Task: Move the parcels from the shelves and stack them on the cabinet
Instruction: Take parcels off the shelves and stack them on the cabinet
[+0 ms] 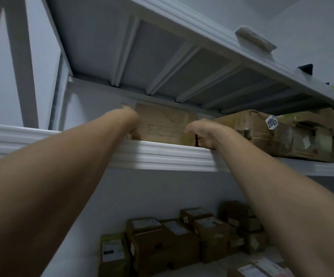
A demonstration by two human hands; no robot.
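Parcel (166, 124) sits at shelf (162, 154) front edge. Left hand (131, 124) grips its left side, right hand (205, 134) curls round its right side. Larger taped box (252, 128) crowds just beside on the right; upper shelf (162, 56) low overhead.

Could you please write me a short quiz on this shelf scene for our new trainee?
1. True or false: the left hand and the right hand are at opposite sides of one cardboard box.
2. Where does that box sit? A) on the floor B) on a white shelf C) on a trolley
3. Fill in: more parcels lie on the level ____ that box.
Key: 1 true; 2 B; 3 below.
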